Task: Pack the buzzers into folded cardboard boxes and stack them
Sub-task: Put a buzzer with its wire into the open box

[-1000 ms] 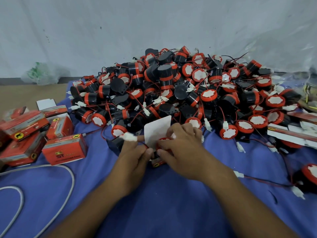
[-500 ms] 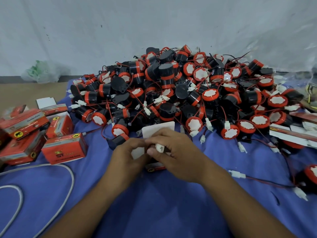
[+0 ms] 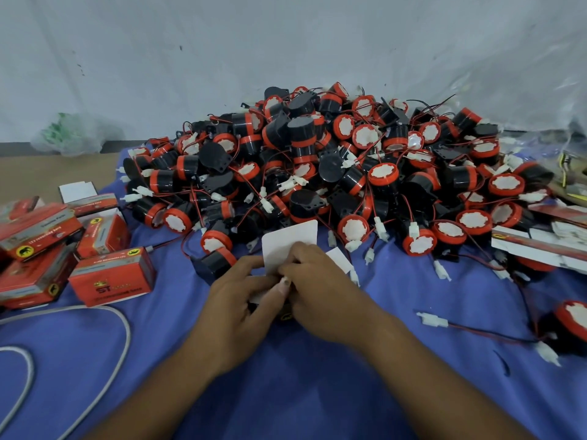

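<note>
- Low at the centre of the frame, just in front of the pile, the left hand and right hand close together on a small cardboard box, most of it hidden under the fingers
- left hand grasps the box from the left side with curled fingers; right hand covers it from the right, thumb and fingertips pinched at the base of its white flap
- that flap stands upright above both hands, touching the front edge of the pile
- pile of buzzers, black with red rims and red wires, fills the middle of the frame from left of centre to the right edge
- one buzzer lies just beside the left hand's knuckles
- packed boxes, red, sit loosely heaped at the left edge, well apart from the hands
- flat box blanks lie at the right, against the pile
- loose buzzer rests at the far right edge, its white connector trailing towards the right forearm
- grey cable loops across the lower left
- blue cloth lies under everything
</note>
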A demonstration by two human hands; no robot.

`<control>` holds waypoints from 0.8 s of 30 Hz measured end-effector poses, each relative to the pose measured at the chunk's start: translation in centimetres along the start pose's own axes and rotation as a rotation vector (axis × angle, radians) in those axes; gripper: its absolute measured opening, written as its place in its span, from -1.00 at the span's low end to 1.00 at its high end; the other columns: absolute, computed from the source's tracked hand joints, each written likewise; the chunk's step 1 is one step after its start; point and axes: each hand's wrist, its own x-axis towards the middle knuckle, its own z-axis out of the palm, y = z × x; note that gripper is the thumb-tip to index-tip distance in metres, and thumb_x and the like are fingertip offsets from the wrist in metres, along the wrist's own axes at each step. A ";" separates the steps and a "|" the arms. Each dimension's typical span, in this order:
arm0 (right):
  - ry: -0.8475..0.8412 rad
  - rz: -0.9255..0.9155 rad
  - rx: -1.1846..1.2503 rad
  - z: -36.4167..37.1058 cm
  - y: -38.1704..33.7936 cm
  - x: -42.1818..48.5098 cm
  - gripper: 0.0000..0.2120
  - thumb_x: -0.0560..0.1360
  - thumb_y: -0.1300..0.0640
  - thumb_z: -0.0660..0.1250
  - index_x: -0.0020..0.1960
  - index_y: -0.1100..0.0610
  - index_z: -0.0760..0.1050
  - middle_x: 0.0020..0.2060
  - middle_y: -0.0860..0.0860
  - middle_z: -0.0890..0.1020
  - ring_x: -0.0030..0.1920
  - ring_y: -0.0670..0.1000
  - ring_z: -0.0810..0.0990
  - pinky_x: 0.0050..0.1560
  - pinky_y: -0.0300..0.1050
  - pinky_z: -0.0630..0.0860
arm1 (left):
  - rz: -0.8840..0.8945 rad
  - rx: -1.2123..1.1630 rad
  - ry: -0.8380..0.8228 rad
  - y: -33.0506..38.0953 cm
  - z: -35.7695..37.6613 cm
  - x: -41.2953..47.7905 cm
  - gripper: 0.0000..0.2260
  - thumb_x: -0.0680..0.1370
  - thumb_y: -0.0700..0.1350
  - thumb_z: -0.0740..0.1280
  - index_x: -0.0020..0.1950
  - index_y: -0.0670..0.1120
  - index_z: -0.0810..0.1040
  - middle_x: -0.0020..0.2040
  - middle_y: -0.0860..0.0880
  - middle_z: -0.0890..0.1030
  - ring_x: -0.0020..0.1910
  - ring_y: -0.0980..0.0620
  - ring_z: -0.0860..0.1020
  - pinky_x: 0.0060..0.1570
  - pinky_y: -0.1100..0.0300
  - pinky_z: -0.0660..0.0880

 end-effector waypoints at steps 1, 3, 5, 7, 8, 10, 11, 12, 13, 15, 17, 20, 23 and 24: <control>-0.026 -0.014 0.004 -0.2 0.0 -0.1 -0.89 0.53 0.27 0.25 -0.03 0.22 0.55 -0.02 0.07 0.42 0.02 0.07 0.37 0.01 -0.02 0.42 | -0.005 -0.021 -0.001 0.0 -0.1 0.0 -0.65 0.59 0.13 0.19 -0.10 0.01 0.72 0.15 0.15 0.56 0.01 0.24 0.55 -0.10 0.45 0.42; -0.079 -0.023 -0.001 -0.5 0.1 -0.1 -0.85 0.57 0.22 0.20 -0.04 0.21 0.54 -0.01 0.05 0.41 0.05 0.07 0.35 0.09 0.03 0.40 | -0.015 0.001 0.018 -0.1 0.1 0.1 -0.65 0.59 0.12 0.21 -0.11 -0.03 0.72 0.13 0.12 0.57 0.02 0.27 0.54 -0.06 0.48 0.40; -0.135 0.006 0.058 -0.9 0.3 -0.2 -0.81 0.59 0.17 0.18 -0.09 0.18 0.54 -0.02 0.01 0.38 0.05 0.02 0.33 0.13 0.03 0.38 | -0.011 0.048 0.032 -0.2 0.3 0.1 -0.75 0.56 0.01 0.31 -0.03 -0.09 0.73 0.14 0.08 0.59 0.04 0.25 0.55 -0.01 0.42 0.46; -0.163 0.034 0.173 -1.3 0.5 -0.2 -0.79 0.61 0.16 0.18 -0.06 0.17 0.57 0.00 -0.02 0.38 0.06 -0.02 0.36 0.13 0.01 0.41 | -0.045 0.027 0.031 -0.3 0.4 0.1 -0.82 0.50 -0.05 0.36 -0.02 -0.06 0.72 0.13 0.09 0.59 0.06 0.19 0.57 0.01 0.33 0.50; -0.152 0.029 0.205 -1.4 0.6 -0.2 -0.80 0.62 0.16 0.20 0.00 0.16 0.60 0.02 -0.01 0.41 0.06 -0.03 0.40 0.13 -0.01 0.43 | -0.086 -0.008 0.038 -0.2 0.4 0.1 -0.87 0.48 -0.04 0.37 -0.03 0.02 0.70 0.11 0.11 0.60 0.05 0.19 0.58 0.00 0.30 0.51; -0.084 0.003 0.211 -1.4 1.0 0.0 -0.81 0.59 0.22 0.26 0.10 0.12 0.63 0.02 -0.01 0.51 0.02 -0.09 0.47 0.09 -0.11 0.47 | -0.194 -0.110 0.046 -0.2 0.4 0.0 -0.87 0.49 -0.04 0.44 -0.04 0.16 0.56 0.02 0.20 0.61 -0.03 0.20 0.59 -0.08 0.22 0.54; -0.042 0.002 0.218 -1.4 1.1 0.0 -0.79 0.56 0.25 0.30 0.11 0.08 0.64 0.01 -0.03 0.55 -0.03 -0.13 0.50 0.04 -0.20 0.48 | -0.261 -0.149 0.044 -0.3 0.5 0.0 -0.78 0.49 -0.07 0.48 -0.01 0.17 0.49 -0.01 0.24 0.59 -0.07 0.20 0.59 -0.15 0.19 0.56; -0.007 0.012 0.238 -1.3 1.1 0.1 -0.77 0.52 0.28 0.34 0.08 0.04 0.66 -0.02 -0.08 0.57 -0.07 -0.15 0.52 -0.02 -0.29 0.47 | -0.324 -0.174 0.053 -0.4 0.5 0.0 -0.68 0.46 -0.12 0.51 0.03 0.17 0.44 -0.01 0.26 0.56 -0.09 0.18 0.58 -0.20 0.15 0.57; 0.015 0.027 0.252 -1.2 1.0 0.1 -0.76 0.50 0.28 0.36 0.04 0.01 0.67 -0.05 -0.11 0.58 -0.10 -0.17 0.53 -0.06 -0.32 0.47 | -0.365 -0.197 0.077 -0.6 0.6 0.0 -0.61 0.44 -0.16 0.52 0.06 0.15 0.39 0.00 0.24 0.53 -0.09 0.15 0.57 -0.23 0.13 0.57; 0.035 0.035 0.242 -1.0 0.8 0.1 -0.83 0.48 0.26 0.39 -0.06 0.03 0.70 -0.14 -0.13 0.55 -0.14 -0.22 0.50 -0.15 -0.36 0.44 | -0.400 -0.235 0.144 -0.7 0.6 0.1 -0.50 0.39 -0.23 0.55 0.06 0.14 0.34 0.04 0.14 0.50 -0.06 0.10 0.56 -0.22 0.13 0.56; 0.043 -0.002 0.221 -0.8 0.8 0.1 -0.87 0.47 0.26 0.40 -0.17 0.13 0.71 -0.19 -0.07 0.56 -0.13 -0.25 0.45 -0.18 -0.42 0.38 | -0.399 -0.282 0.197 -0.5 0.8 0.0 -0.47 0.37 -0.26 0.58 0.05 0.15 0.33 0.01 0.07 0.51 -0.09 0.11 0.60 -0.26 0.19 0.58; -0.036 -0.027 0.099 -0.6 1.1 0.1 -0.83 0.56 0.16 0.35 -0.13 0.14 0.69 -0.02 -0.02 0.47 0.10 -0.11 0.31 0.02 -0.40 0.23 | -0.317 -0.332 0.236 -0.1 0.8 -0.1 -0.53 0.40 -0.28 0.55 0.04 0.12 0.39 -0.07 0.06 0.55 -0.13 0.19 0.61 -0.23 0.38 0.54; -0.089 -0.056 0.052 -0.7 1.5 0.0 -0.81 0.58 0.17 0.30 -0.12 0.17 0.65 0.05 0.00 0.46 0.17 0.01 0.32 0.14 -0.22 0.30 | -0.053 -0.106 0.163 0.3 0.4 -0.4 -0.79 0.50 -0.07 0.49 0.10 0.07 0.58 0.02 0.14 0.59 0.01 0.17 0.59 -0.02 0.35 0.53; -0.097 -0.069 0.065 -1.0 1.6 0.0 -0.80 0.58 0.19 0.30 -0.16 0.18 0.64 0.03 0.03 0.49 0.13 0.02 0.37 0.13 -0.12 0.37 | 0.030 -0.022 0.129 0.4 0.4 -0.5 -0.79 0.53 0.00 0.42 0.14 0.01 0.63 0.08 0.13 0.59 0.09 0.18 0.57 0.08 0.33 0.51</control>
